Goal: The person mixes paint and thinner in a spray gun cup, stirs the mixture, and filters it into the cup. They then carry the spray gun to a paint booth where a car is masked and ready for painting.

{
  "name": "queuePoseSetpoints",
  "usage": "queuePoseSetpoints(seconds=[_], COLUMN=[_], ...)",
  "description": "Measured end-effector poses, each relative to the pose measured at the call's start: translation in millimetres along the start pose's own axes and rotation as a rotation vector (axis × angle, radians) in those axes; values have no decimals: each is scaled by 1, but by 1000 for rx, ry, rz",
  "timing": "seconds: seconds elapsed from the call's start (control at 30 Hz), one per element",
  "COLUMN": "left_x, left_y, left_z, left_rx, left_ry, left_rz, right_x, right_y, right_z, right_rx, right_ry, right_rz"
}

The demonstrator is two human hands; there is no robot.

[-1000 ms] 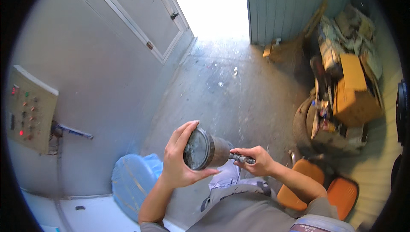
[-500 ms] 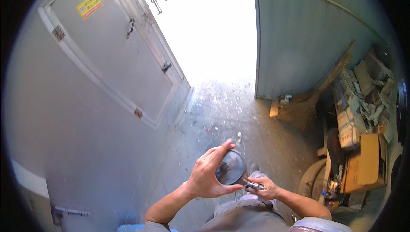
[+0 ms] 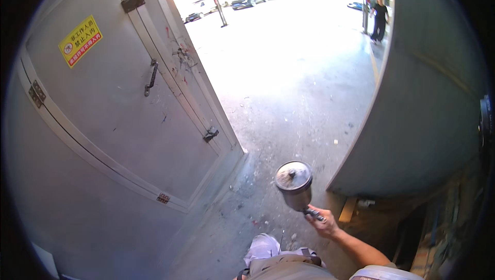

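Observation:
My right hand [image 3: 324,223] reaches forward from the lower right, its fingers wrapped round the grip of a paint spray gun [image 3: 295,184]. A round metal cup with a pale-splashed lid and a dark knob sits on top of the gun, turned up toward me. Much of the gun's body below the cup is hidden by the cup and the fingers. My left hand is out of sight.
A grey door [image 3: 124,94] with a yellow and red sign [image 3: 81,41] is on the left. Opposite stands a dark metal panel [image 3: 423,110]. Between them a bright doorway shows parked cars [image 3: 248,1] and a person in black [image 3: 380,21]. Cardboard [image 3: 348,210] lies by the panel's foot.
My left hand has let go of the cup and left the view. The spray gun is now held out farther forward by my right hand. The doorway appears nearer, with more outside visible.

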State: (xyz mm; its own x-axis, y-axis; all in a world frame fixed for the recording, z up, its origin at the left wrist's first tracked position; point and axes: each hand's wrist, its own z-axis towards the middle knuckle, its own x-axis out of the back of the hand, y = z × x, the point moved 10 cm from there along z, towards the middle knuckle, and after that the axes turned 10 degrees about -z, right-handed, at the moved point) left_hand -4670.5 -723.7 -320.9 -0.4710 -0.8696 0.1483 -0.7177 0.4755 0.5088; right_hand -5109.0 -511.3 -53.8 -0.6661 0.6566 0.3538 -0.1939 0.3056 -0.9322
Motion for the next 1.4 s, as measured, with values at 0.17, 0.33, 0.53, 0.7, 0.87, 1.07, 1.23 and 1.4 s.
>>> queuePoseSetpoints(seconds=[0.17,0.33,0.53,0.7,0.87,1.07,1.23,1.4], left_x=[123,255,509,819,979,1010,918,653], left_y=[48,113,323,438,316,240,265,279], left_z=[87,151,99,-224,-371,-392,-397,-421], left_rx=[28,-104,-458,-323,228,-59,266,109], left_ry=[23,-120,118,2186,2266,2423,2469,2639], left_rz=[-85,-2,465,804,89,-368,-59,-207], right_x=[32,29,56,72,120,150,180,144], right_y=[-6,-26,-54,-59,-51,-50,-18,-28], right_z=[159,305,465,585,667,734,759,784], right_rx=[3,-17,39,107,279,184,131,35], right_ry=[-45,-137,-119,-159,-358,-548,-729,-734], right_rz=[-54,199,214,233,173,358,45,2])
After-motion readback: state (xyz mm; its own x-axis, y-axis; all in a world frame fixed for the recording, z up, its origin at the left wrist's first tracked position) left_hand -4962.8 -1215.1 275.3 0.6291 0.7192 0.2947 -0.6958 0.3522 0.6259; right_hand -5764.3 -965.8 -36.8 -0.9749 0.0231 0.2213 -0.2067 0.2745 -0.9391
